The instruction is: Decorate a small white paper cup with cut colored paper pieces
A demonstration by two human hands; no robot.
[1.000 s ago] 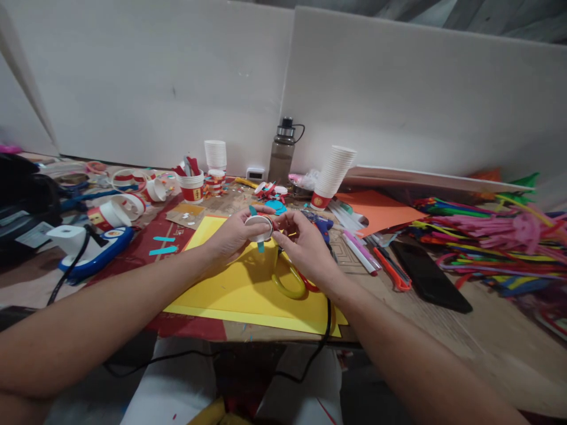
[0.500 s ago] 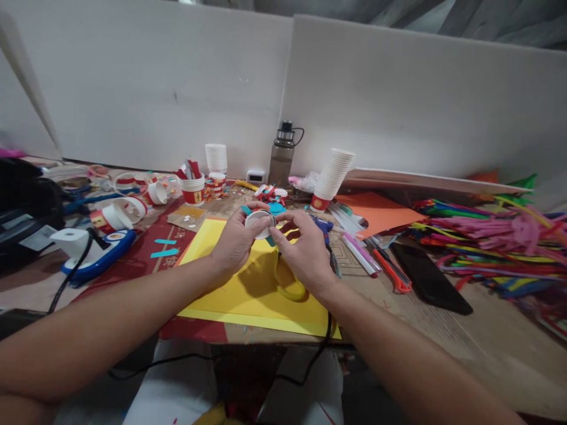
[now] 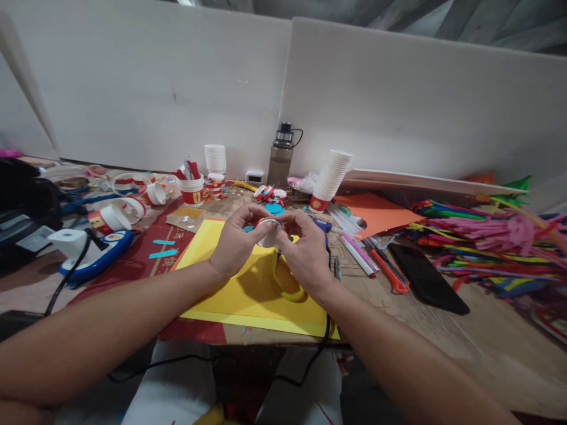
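A short cut-down paper cup (image 3: pixel 267 234), white with a red band at its rim, is held between both hands above the yellow paper sheets (image 3: pixel 230 301). My left hand (image 3: pixel 237 241) pinches its left side between thumb and fingers. On the opposite side, my right hand (image 3: pixel 305 248) grips it the same way, covering part of the cup. A bit of teal paper shows beside the left fingers. Under my right hand a yellow loop (image 3: pixel 286 286) lies on the sheets; its other end is hidden. Just beyond the fingers rests a teal disc (image 3: pixel 274 209).
Left of the sheets lie teal strips (image 3: pixel 162 254) and a blue-and-white device (image 3: pixel 95 254). Stacked paper cups (image 3: pixel 332 180) and a bottle (image 3: pixel 280 159) stand behind. To the right are markers (image 3: pixel 358 255), an orange cutter (image 3: pixel 390 271), a phone (image 3: pixel 427 277) and pipe cleaners (image 3: pixel 500 236).
The cup has been tilted, so its round white face, turned toward me before, now shows mostly as the side wall. My right fingers have closed in on its right side.
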